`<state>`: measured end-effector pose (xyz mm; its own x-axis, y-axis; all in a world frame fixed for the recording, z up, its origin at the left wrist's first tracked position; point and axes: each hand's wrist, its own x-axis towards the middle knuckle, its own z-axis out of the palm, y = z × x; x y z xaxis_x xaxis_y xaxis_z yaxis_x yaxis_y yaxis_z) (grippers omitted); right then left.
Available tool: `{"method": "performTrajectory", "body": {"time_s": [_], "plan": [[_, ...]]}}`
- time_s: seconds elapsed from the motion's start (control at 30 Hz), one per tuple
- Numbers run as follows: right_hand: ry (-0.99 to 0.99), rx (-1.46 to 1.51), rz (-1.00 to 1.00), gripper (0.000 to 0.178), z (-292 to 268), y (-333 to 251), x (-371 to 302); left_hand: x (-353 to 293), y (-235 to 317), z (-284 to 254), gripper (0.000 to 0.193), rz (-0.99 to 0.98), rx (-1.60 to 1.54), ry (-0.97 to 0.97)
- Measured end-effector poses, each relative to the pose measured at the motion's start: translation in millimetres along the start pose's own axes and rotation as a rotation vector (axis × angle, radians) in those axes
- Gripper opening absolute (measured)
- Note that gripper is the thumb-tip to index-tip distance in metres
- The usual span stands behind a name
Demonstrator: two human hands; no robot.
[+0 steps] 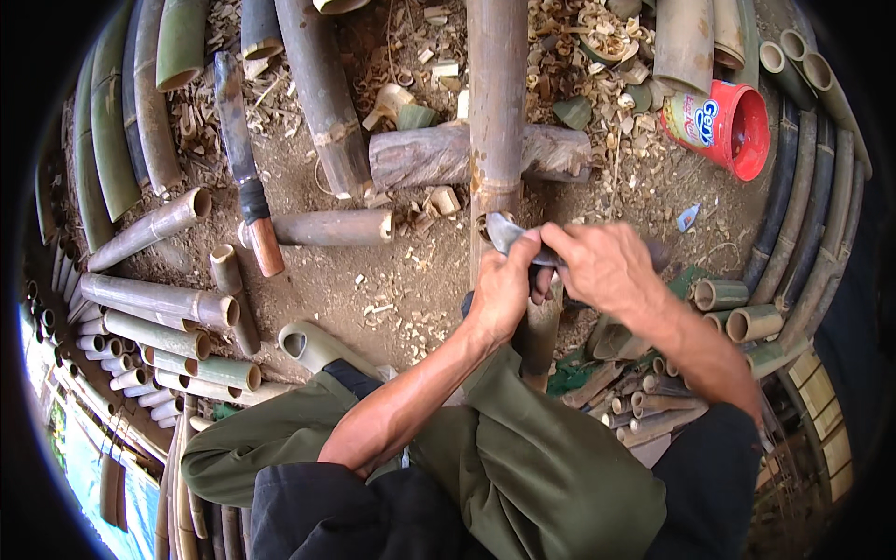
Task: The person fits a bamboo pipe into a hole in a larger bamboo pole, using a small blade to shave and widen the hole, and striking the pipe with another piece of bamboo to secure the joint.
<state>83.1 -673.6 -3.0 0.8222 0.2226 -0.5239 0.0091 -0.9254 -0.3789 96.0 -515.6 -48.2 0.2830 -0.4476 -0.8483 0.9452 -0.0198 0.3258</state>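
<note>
Gripping a curved knife blade [505,233] with both hands, left hand [505,287] and right hand [602,266] clamped on it, pressing against 1 long bamboo pole [496,112] over a log [425,155].

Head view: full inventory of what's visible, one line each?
long bamboo pole: one, brown, running from top centre down to the hands, resting on the log
log: one, grey-brown, lying crosswise under the pole
curved blade: one, grey metal, against the pole
machete: one, dark blade with reddish-brown handle, on the ground at left
plastic tub: one, red, on its side at upper right
cut bamboo tubes: many, tan and green, piled left and right
shavings: many, pale, scattered at top
left hand: gripping the blade
right hand: over the blade's other end
</note>
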Motion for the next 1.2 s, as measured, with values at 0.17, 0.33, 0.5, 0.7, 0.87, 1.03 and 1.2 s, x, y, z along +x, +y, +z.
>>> {"method": "performTrajectory", "body": {"time_s": [0.17,0.33,0.5,0.7,0.87,1.03,1.2], "plan": [[-0.279,-0.35,-0.233,0.013,-43.2,-17.9,49.8,0.5,-8.8,-6.6,0.043,-0.017,-0.586,-0.217],[-0.314,-0.512,-0.403,0.012,-51.2,-29.2,92.0,-0.2,-16.2,-18.7,0.062,-0.067,-0.817,-0.455],[-0.183,-0.247,-0.253,0.021,-11.5,2.2,39.8,-28.4,-31.7,-37.6,0.094,-0.066,-0.077,-0.4],[0.221,0.851,0.433,0.037,39.0,-49.1,-34.3,-71.6,-48.2,-48.8,0.091,0.313,0.797,-0.402],[0.03,1.462,0.546,0.025,62.3,-82.6,-14.1,-93.9,-20.1,-90.5,0.068,0.197,1.091,-0.034],[-0.151,1.651,0.629,0.034,61.1,-102.9,43.9,-76.2,0.3,-136.4,0.05,0.139,1.126,0.258],[0.1,2.298,0.49,0.039,60.8,-106.2,50.0,-65.8,121.5,-107.4,0.039,0.241,1.69,0.095]]}}
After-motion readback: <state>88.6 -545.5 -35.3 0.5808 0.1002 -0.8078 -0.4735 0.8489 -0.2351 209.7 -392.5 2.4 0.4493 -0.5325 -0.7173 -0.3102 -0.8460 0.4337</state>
